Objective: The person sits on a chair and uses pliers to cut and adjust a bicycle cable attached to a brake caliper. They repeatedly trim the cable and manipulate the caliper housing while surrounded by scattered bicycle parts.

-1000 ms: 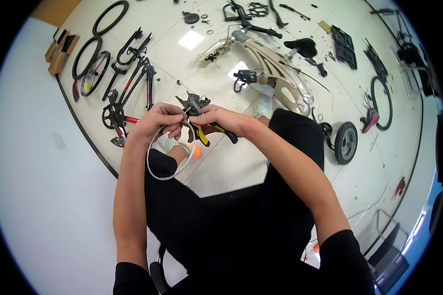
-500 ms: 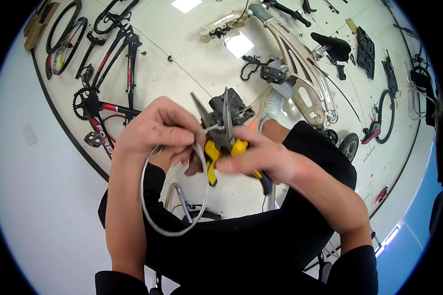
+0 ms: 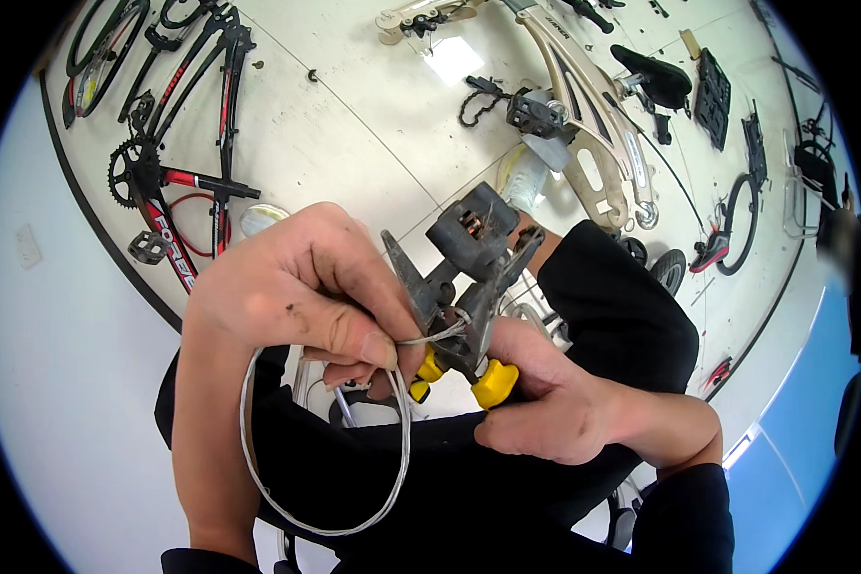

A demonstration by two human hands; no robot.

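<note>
A thin silver-grey cable point(image 3: 404, 469) hangs in a wide loop below my left hand point(image 3: 292, 297), whose thumb and fingers pinch it. The cable's short end, seemingly frayed, reaches between the jaws of long-nosed pliers point(image 3: 461, 354). My right hand point(image 3: 564, 407) is closed on the pliers' yellow-and-black handles, one yellow grip beside the thumb. The jaws are spread apart and point away from me. Behind and partly between them shows a dark blocky part point(image 3: 471, 230) with a coppery spot inside; I cannot tell what supports it.
A black-and-red bike frame point(image 3: 225, 124) lies on the tiled floor at left, with a wheel point(image 3: 105, 57) beyond it. A beige bike frame point(image 3: 584, 86) lies at far right, near a saddle point(image 3: 655, 77), pedal point(image 3: 536, 115) and small wheel point(image 3: 670, 271). A black case point(image 3: 713, 96) lies farther right.
Both hands have come nearer and lower, and the pliers' jaws now spread wider. The cable loop has dropped lower. The view has shifted, moving the floor items leftward and up.
</note>
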